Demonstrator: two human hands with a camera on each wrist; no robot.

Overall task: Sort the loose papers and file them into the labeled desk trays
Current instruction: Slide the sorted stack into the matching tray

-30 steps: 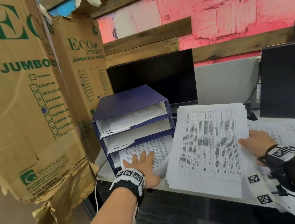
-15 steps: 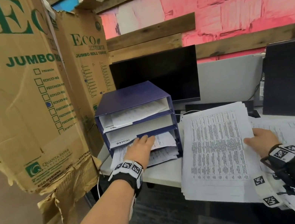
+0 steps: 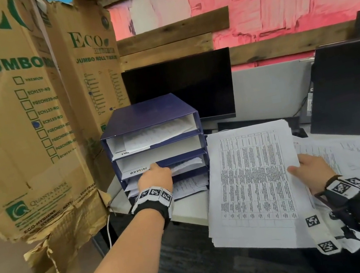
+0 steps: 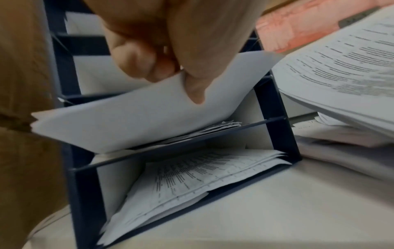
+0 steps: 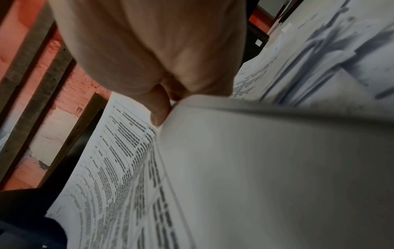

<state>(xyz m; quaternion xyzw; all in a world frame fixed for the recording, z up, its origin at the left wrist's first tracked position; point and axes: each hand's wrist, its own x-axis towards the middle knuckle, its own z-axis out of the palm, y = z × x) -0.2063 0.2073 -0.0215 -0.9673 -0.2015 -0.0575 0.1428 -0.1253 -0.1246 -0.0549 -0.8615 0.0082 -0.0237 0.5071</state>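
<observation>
At the mouth of the third slot of the blue tray stack (image 3: pixel 148 115), just under the shelf labelled ADMIN, the left hand (image 3: pixel 156 176) has its grip pinched on a small sheaf of papers (image 4: pixel 136 114), thumb below and curled fingers above. Their long axis runs across the opening, far edge already inside, so the coming push looks to go straight ahead of the grip, away from the wrist. Well to the right of it, the right hand (image 3: pixel 312 170) has its grip clamped, thumb on top, on the unsorted stack (image 3: pixel 254 183), tilted over the table (image 3: pixel 189 209) edge.
</observation>
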